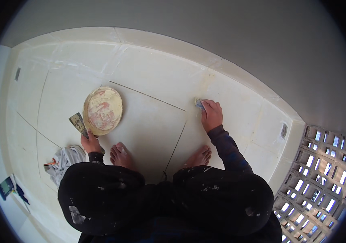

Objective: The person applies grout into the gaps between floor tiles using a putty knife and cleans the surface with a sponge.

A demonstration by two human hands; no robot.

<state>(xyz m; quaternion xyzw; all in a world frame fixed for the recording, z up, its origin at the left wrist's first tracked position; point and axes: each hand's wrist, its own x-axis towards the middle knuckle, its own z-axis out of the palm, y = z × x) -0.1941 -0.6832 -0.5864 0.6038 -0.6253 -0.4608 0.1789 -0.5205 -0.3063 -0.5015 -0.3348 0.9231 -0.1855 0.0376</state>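
My left hand [91,142] is closed round the handle of a putty knife [77,122], whose broad blade is smeared with paste. Right beside the blade stands a round bowl [96,131] of cream-coloured paste [111,99], with pinkish patches showing through; whether my fingers also touch its rim I cannot tell. Farther right, my right hand [212,116] grips a small blue-grey spreader [199,104] low against the tiled floor [152,125]. Yellowish paste clings to the spreader's tip. Dark open joints [148,96] run between the tiles, one of them ending near that hand.
My bare feet [121,156] are on the tiles. A crumpled white cloth [65,162] lies at left, beyond it a dark, screen-like object [6,188]. Two floor drains [17,74] [284,130] sit near the edges. A grey wall [189,28] rises ahead, a pierced block wall [318,170] at right.
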